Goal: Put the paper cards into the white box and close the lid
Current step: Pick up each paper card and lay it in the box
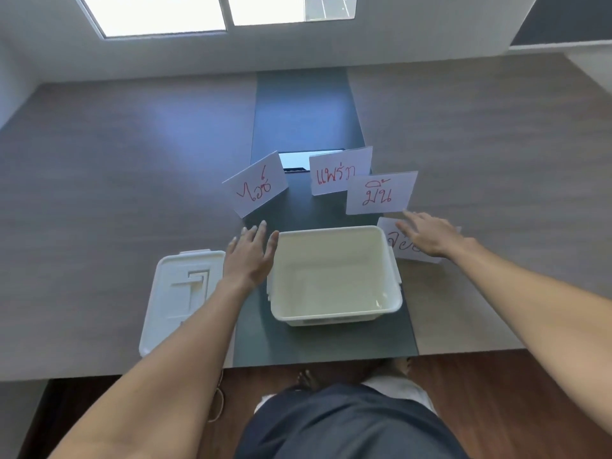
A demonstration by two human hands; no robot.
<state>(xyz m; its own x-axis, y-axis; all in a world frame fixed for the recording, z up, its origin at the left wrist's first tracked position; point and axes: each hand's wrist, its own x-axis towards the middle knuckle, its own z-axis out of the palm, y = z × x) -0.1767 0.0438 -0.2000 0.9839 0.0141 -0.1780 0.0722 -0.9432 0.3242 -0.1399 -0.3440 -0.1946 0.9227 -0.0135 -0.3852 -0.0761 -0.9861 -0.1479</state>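
The white box [334,318] sits open and empty on the dark centre strip of the table. Its lid [172,293] lies flat to the left, partly under my left forearm. Several white paper cards with red writing stand folded behind the box: one at the left [255,183], one in the middle [339,170], one to the right [381,193]. Another card [402,246] lies right of the box, partly covered by my right hand [430,235], whose fingers are spread over it. My left hand [250,255] hovers open by the box's left far corner.
The table [132,167] has a grey wood top with a dark strip [301,107] down the middle and a cable hatch [294,160] behind the cards. The table's near edge is just in front of the box. Wooden floor and my legs show below.
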